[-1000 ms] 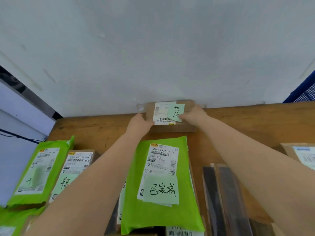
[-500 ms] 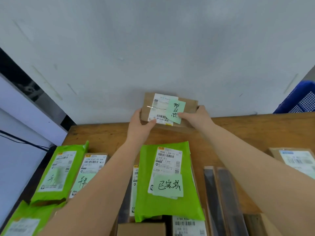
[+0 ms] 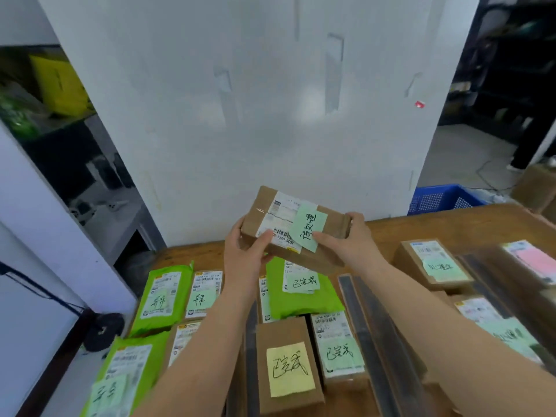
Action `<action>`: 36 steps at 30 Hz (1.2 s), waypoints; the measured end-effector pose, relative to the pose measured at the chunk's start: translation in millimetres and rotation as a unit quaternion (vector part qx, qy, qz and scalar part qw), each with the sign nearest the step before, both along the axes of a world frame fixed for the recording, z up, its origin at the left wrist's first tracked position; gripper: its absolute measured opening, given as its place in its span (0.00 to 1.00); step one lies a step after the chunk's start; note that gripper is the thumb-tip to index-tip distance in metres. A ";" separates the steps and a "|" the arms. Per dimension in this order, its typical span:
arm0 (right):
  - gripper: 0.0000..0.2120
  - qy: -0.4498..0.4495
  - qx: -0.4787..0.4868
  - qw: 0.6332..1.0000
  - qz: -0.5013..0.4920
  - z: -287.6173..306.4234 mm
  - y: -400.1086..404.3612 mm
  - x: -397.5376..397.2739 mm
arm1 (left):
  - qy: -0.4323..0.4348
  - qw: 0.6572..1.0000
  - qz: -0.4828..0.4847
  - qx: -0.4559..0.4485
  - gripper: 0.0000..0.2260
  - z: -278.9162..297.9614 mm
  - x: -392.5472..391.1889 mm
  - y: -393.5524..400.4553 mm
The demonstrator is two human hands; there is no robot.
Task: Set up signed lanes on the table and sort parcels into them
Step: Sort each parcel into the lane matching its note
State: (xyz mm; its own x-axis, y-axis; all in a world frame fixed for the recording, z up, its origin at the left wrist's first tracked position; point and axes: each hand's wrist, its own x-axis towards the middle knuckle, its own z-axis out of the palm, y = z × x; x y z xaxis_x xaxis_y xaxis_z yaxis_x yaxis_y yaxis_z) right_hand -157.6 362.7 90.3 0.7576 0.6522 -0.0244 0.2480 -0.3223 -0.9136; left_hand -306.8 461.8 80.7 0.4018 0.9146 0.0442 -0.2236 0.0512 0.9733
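Head view: we hold a brown box (image 3: 296,228) in the air at twelve o'clock, above the far end of the wooden table (image 3: 436,227). Half a second ago it sat lower, close to the back wall; now it is lifted toward us and tilted. We judge it is leaving its old spot for one of the lanes. Our left hand (image 3: 245,254) grips the box's near left corner, thumb on the shipping label. Our right hand (image 3: 350,240) clasps the right end, thumb touching the green note (image 3: 308,227) stuck on top.

Counting what lies below: at seven to nine o'clock, two green mailers (image 3: 164,296) plainly, a third cut by the frame edge, with white-labelled parcels beside them. In the middle, one more green mailer (image 3: 301,291), one box with a yellow note (image 3: 288,368) and one with a green note (image 3: 340,353). Dark strips (image 3: 365,335) divide the lanes. At three o'clock, at least three more boxes (image 3: 433,264), partly blurred.
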 end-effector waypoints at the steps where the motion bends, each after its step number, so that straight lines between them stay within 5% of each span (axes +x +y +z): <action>1: 0.41 -0.020 -0.017 1.000 -0.015 3.2 -14.2 -8.4 | -0.001 1.000 -0.008 -0.010 0.14 0.0 -7.5 -10.3; 9: 0.36 -0.013 -0.013 0.997 -0.080 15.0 -126.6 -50.0 | 0.040 0.992 -0.102 -0.068 0.05 0.2 -25.5 -87.5; 15: 0.37 0.010 -0.011 0.988 -0.154 17.7 -207.4 -52.4 | 0.054 0.979 -0.184 -0.072 0.08 4.3 3.4 -151.6; 18: 0.29 0.020 -0.036 0.986 -0.164 29.9 -255.6 -36.0 | 0.063 0.969 -0.228 -0.066 0.11 9.2 28.7 -182.1; 30: 0.07 0.271 -0.047 0.959 -0.068 29.1 -469.9 51.9 | 0.123 0.915 -0.383 -0.045 0.11 6.1 128.7 -357.0; 36: 0.11 0.284 0.017 0.954 -0.094 -0.4 -544.5 93.2 | 0.097 0.927 -0.357 -0.064 0.14 -8.6 176.2 -447.7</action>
State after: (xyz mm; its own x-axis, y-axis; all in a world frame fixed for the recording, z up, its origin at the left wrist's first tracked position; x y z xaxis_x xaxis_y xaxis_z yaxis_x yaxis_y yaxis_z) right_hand -64.4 -181.8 89.9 0.7324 0.5136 -0.4470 -0.3488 -0.2808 -0.8941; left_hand -130.6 14.1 72.1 0.8958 0.4053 -0.1823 0.0898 0.2368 0.9674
